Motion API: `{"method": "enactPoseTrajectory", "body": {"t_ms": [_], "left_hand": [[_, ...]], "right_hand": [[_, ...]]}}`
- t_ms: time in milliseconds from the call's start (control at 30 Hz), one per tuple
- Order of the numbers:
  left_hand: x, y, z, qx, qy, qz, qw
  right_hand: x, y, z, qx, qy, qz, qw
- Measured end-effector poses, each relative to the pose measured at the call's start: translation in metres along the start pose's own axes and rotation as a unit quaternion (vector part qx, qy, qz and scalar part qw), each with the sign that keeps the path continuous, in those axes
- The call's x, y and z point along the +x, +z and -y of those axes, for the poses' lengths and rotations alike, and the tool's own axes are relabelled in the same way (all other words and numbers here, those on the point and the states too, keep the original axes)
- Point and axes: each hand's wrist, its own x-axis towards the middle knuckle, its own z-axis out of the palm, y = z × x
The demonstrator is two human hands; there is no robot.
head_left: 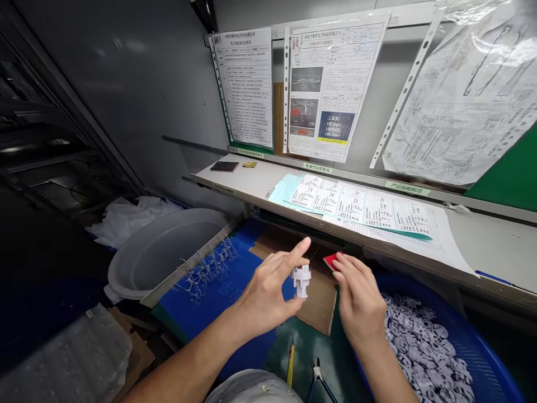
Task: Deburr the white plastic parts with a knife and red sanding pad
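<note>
**Left hand (pixel 268 294) holds white moulded plastic part (pixel 301 280) above the mat; right hand (pixel 358 299) curled against red piece (pixel 331 261), grip unclear.**
Near-right blue basket (pixel 474 358) holds loose white moulded parts (pixel 423 347); grey tub (pixel 163 252) at left; green shelf label (pixel 406 188) reads 产品检验规范.

White plastic part (pixel 301 280), blue mat (pixel 205 305)

The shelf edge (pixel 335 232) blocks forward reach; a steel rim (pixel 193 260) bounds the left.

Factory workbench (pixel 235 182), posted instruction sheets (pixel 327 87), blue parts bin (pixel 489 350)
</note>
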Motion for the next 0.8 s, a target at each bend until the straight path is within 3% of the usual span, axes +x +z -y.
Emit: {"method": "enactPoseTrajectory", "body": {"t_ms": [100, 200, 467, 633, 733, 800], "left_hand": [[0.001, 0.002, 0.003, 0.022, 0.013, -0.008, 1.0], [0.002, 0.003, 0.003, 0.02, 0.024, 0.009, 0.999], [0.0, 0.013, 0.0, 0.069, 0.059, 0.03, 0.995], [-0.002, 0.016, -0.001, 0.045, 0.059, 0.018, 0.997], [-0.003, 0.008, 0.0, 0.052, 0.004, -0.009, 0.999], [-0.005, 0.003, 0.001, 0.06, -0.005, -0.003, 0.998]], "right_hand": [[-0.004, -0.005, 0.007, 0.041, 0.109, -0.011, 0.993], [-0.009, -0.008, 0.023, 0.066, 0.159, 0.005, 0.985], [-0.002, -0.006, 0.039, 0.08, 0.093, 0.08, 0.989], [0.021, -0.007, 0.048, 0.102, 0.08, -0.013, 0.991], [0.014, -0.006, 0.04, 0.078, 0.173, -0.057, 0.98], [0.001, 0.0, 0.029, 0.073, 0.249, -0.038, 0.965]]}}
